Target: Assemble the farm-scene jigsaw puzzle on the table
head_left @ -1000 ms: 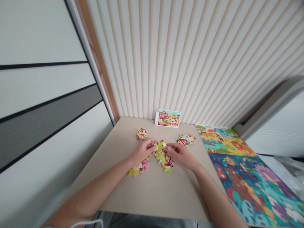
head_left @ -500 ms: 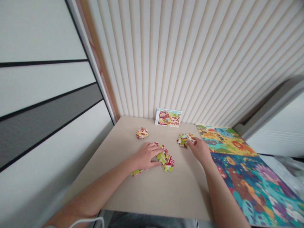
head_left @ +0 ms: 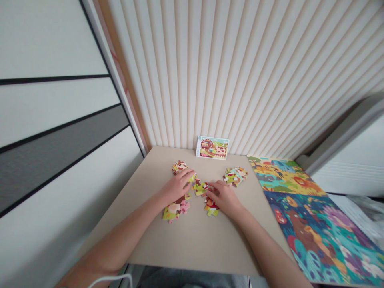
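Observation:
My left hand (head_left: pixel 177 187) has its thumb and fingers closed around the edge of a small puzzle piece (head_left: pixel 193 177), green and reddish. Just to the right, my right hand (head_left: pixel 224 197) pinches a green puzzle piece (head_left: pixel 199 188) between thumb and fingers, low over the table. The two pieces are close together; I cannot tell whether they interlock. Below my left hand lies a joined pink and green puzzle section (head_left: pixel 175 210), partly covered by the hand. A red and green puzzle section (head_left: pixel 211 208) lies under my right fingers, partly hidden.
A pile of puzzle pieces (head_left: pixel 179 165) sits beyond my left hand, and another pile (head_left: pixel 235 176) is at the right. A farm picture card (head_left: pixel 213 148) leans against the pleated wall. Two finished puzzles, a yellow one (head_left: pixel 285 175) and a dark blue one (head_left: pixel 324 236), lie along the right.
My right hand has come from the right pile to the middle and now pinches a green piece. My left hand has shifted slightly up and left, uncovering more of the pink section.

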Motion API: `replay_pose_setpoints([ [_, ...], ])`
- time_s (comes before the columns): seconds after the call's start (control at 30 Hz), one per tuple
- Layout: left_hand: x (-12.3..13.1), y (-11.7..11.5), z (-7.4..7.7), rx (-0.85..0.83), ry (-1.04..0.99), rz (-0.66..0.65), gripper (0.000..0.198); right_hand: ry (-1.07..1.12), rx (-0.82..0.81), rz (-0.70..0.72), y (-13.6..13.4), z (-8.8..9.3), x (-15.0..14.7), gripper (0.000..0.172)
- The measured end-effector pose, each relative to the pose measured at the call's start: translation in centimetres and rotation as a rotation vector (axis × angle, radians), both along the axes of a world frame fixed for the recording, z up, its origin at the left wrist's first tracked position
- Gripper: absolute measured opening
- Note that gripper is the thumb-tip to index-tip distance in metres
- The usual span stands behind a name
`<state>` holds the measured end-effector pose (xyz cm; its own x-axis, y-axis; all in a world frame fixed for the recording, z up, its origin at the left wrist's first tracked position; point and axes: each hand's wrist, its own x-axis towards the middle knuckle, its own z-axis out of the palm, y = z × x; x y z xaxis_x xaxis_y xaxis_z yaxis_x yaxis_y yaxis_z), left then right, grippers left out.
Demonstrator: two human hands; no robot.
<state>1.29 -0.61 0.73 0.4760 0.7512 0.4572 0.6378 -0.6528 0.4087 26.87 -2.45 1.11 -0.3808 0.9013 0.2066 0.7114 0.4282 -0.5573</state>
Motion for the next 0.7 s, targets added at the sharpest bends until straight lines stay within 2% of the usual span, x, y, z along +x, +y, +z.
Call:
replay_pose_setpoints([
  [0.17,-0.2,0.9,-1.1,-0.037,-0.082,0.088,0.043,-0.025,-0.024,-0.01,0.0,-1.0,-0.5,0.044],
  [0.33,0.0,1.1,-1.3,-0.026,-0.14,0.148,0.04,0.001,-0.098,-0.016,0.7,-1.5,0.2,0.049],
  [0.53,0.2,0.8,-1.0,-0.044,-0.208,0.136,0.042,0.082,-0.15,-0.002,1.2,-1.7,0.6,0.024],
  [0.7,0.4,0.5,-0.7,-0.167,-0.315,0.138,0.039,0.253,-0.263,-0.053,1.4,-2.4,0.8,0.02],
])
